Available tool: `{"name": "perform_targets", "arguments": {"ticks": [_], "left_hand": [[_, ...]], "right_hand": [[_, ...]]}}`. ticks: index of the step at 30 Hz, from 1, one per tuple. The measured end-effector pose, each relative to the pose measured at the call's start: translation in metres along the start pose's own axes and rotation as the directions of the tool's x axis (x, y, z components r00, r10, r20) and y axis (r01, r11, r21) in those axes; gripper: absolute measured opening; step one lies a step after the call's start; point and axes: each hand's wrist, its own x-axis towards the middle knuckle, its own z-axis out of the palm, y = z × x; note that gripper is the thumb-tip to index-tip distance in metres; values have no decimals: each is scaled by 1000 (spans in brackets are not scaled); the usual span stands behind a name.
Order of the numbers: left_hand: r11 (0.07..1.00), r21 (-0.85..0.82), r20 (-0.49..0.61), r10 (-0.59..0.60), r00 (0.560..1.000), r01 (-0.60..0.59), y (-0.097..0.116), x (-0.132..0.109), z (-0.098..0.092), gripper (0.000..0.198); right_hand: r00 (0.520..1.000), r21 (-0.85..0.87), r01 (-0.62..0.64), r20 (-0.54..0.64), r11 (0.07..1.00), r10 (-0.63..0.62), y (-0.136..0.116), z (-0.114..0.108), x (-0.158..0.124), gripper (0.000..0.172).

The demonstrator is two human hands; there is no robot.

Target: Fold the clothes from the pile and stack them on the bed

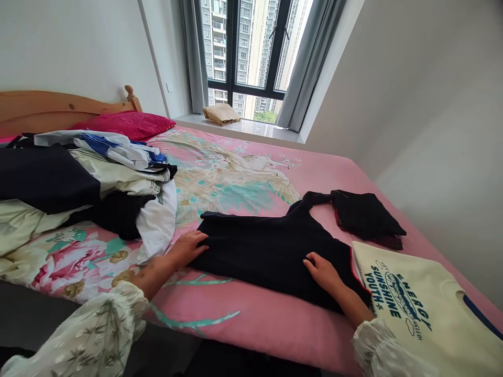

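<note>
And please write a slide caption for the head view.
On a pink bed, a dark garment lies under the right hand, the left hand at its edge.

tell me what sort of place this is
Most likely a bedroom, perhaps in a high-rise home: there is a bed with a wooden headboard, a red pillow, and a curtained window facing tall buildings.

The long dark cloth garment point(267, 248) has a red edge; the wide pink bed sheet point(283, 327) shows big flowers.
</note>
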Motion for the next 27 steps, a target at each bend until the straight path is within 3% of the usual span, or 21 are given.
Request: {"name": "perform_targets", "arguments": {"ticks": [2,4,6,7,9,11,13,15,18,21,24,27], "left_hand": [[999,45,-66,-22,998,25,2,-3,8,31],[992,83,-223,-71,972,92,10,-9,13,38],[988,127,-356,-38,934,89,25,-18,20,42],[987,155,-357,21,934,37,34,-23,25,42],[974,192,-233,166,958,-122,50,-34,38,45],[959,193,-94,228,969,-207,60,-45,55,54],[969,174,-30,185,982,-177,62,-52,67,64],[984,140,23,109,994,-111,60,-53,70,66],[993,119,97,-33,995,21,66,-39,57,51],[983,178,14,-49,999,46,85,-14,47,42],[976,209,-51,76,996,-64,101,2,56,46],[975,222,-24,32,999,-26,101,4,74,61]], "right_hand": [[999,-31,-38,-14,999,38,-4,2,-4,26],[993,-69,-25,-113,997,17,-15,1,-9,29],[962,-108,58,-259,992,-85,-34,2,-17,35],[937,-126,121,-314,985,-156,-46,4,-22,38],[906,-154,253,-308,955,-290,-69,13,-31,44],[912,-187,351,-155,918,-380,-83,27,-38,49],[917,-212,394,27,894,-398,-83,41,-43,56],[930,-234,367,111,900,-350,-74,48,-45,62],[966,-246,257,88,935,-242,-65,47,-47,68],[977,-198,212,64,957,-203,-78,41,-50,72],[959,-151,283,37,947,-281,-89,42,-48,70],[966,-185,251,-12,950,-257,-69,39,-52,72]]}}
